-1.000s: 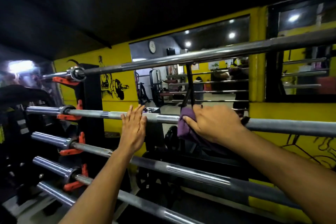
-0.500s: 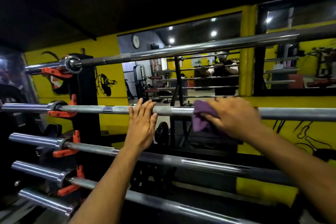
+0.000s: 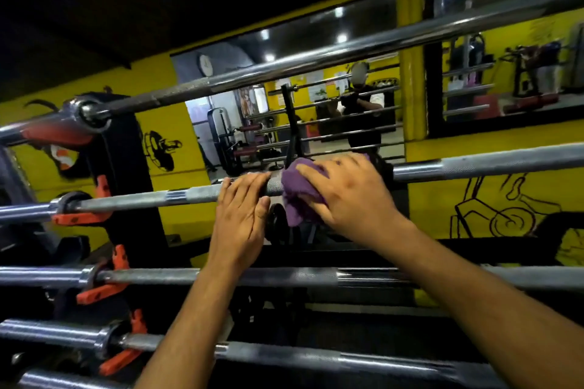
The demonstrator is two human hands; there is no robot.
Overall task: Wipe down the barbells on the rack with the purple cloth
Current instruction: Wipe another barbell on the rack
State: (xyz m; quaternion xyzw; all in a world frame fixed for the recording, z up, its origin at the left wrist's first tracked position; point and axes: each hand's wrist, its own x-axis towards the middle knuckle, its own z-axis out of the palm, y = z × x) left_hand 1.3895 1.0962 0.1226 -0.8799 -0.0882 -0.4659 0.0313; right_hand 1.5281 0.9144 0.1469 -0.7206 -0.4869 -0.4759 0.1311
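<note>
Mid-wipe on the second barbell (image 3: pixel 189 196) of the rack (image 3: pixel 126 167): my right hand (image 3: pixel 344 196) grips the purple cloth (image 3: pixel 297 196) round it, left hand (image 3: pixel 241 215) flat, fingers straight, steadying beside; next, probably slide the cloth along.

Location: commercial gym, free-weight area. Evidence: black rack (image 3: pixel 126 167) w/ orange hooks (image 3: pixel 101 289) holding several steel barbells (image 3: pixel 316 276) stacked horizontally. Yellow wall (image 3: pixel 474 148) w/ black painted lifter/weight-plate murals (image 3: pixel 161 148). Large wall mirror (image 3: pixel 316 50) reflecting exercise machines, ceiling spotlights, posters. Round wall clock (image 3: pixel 205 65) upper left of mirror.
</note>
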